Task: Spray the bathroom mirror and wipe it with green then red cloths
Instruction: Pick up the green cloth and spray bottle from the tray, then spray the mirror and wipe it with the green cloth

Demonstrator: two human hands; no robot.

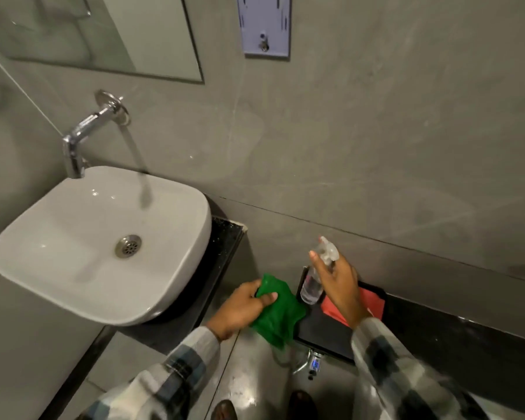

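My left hand (243, 309) grips a green cloth (278, 313) that hangs off the left edge of a black tray (325, 331). My right hand (337, 280) is wrapped around the neck of a clear spray bottle (312, 284), whose white trigger head points up and left, just above the tray. A red cloth (373, 301) lies folded on the tray, partly hidden behind my right wrist. The mirror (103, 34) hangs on the grey wall at the top left, above the tap.
A white basin (176, 268) sits on a black counter (225, 237) at the left under a chrome wall tap (82, 134). A pale wall dispenser (264, 25) hangs at the top centre. A second black counter (467, 338) runs right. A small fitting (314, 363) sits below the tray.
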